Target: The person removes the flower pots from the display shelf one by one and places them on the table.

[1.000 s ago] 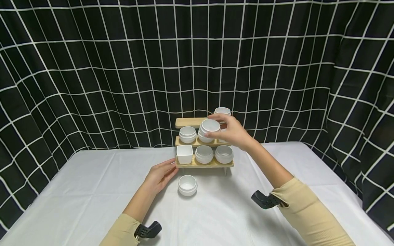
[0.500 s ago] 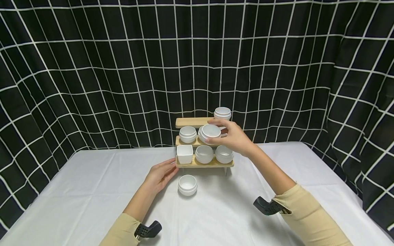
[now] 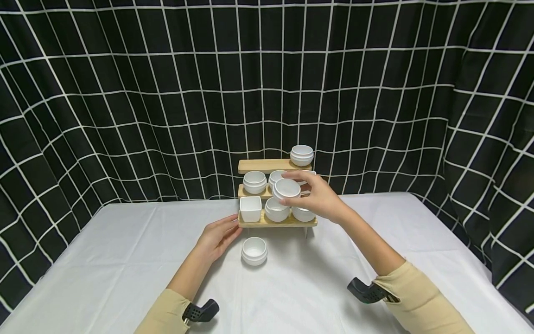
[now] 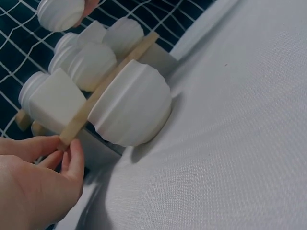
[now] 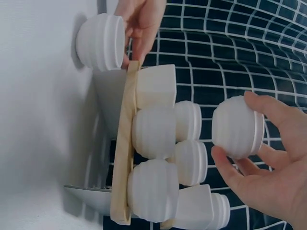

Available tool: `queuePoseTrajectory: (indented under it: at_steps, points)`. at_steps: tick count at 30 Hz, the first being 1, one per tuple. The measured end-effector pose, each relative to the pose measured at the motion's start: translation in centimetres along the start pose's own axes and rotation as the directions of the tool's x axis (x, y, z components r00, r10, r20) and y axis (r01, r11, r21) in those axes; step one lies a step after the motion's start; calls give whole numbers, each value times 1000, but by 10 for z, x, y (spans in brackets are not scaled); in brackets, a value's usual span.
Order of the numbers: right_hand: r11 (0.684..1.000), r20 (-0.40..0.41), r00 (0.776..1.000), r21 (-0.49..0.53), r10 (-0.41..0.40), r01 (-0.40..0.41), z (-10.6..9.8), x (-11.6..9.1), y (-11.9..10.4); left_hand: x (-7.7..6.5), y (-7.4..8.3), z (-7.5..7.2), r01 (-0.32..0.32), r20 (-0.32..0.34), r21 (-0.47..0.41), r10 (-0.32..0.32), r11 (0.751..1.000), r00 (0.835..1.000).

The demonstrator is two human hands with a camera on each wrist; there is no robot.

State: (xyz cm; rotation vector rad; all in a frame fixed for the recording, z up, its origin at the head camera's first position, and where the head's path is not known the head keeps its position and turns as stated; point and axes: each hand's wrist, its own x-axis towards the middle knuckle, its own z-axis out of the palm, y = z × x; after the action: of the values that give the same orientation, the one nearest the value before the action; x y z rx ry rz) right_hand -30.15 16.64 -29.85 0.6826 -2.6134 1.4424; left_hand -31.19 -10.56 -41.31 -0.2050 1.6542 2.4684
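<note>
My right hand [image 3: 319,198] grips a round white bowl [image 3: 287,189] by its sides, thumb and fingers on opposite walls. This bowl hangs in the air before the middle and lower tiers of a wooden stand [image 3: 263,165], partly covering bowls behind it. In the right wrist view, a gap shows between the held bowl [image 5: 235,127] and those on the stand. At the lower tier's left end, my left hand [image 3: 216,239] pinches the board; its thumb and fingertips meet the wooden edge [image 4: 72,132] in the left wrist view. Another round bowl [image 3: 254,252] stands on the table near that hand.
The lower tier carries a square bowl [image 3: 250,209] and two round ones. On the middle tier sits a round bowl [image 3: 254,182], with others partly hidden. One bowl [image 3: 301,156] occupies the top tier's right end. A white cloth [image 3: 125,264] covers the table; a black gridded curtain [image 3: 187,102] hangs behind.
My right hand has brought its bowl down and slightly toward me, from the middle tier's height to just above the lower tier's bowls. The left hand stays put on the stand.
</note>
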Motion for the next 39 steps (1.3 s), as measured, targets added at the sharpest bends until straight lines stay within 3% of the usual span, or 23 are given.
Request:
queuePoseTrajectory:
  at_steps: [18, 29, 39]
  points:
    - [996, 30, 1000, 85, -10, 8, 9, -18, 12, 2, -3, 1, -38, 16, 20, 37, 999, 999]
    - [996, 49, 999, 86, 12, -17, 18, -25, 19, 1, -2, 2, -21, 7, 15, 21, 1000, 1000]
    - [991, 68, 998, 134, -16, 7, 24, -29, 25, 0, -1, 2, -21, 9, 6, 21, 1000, 1000]
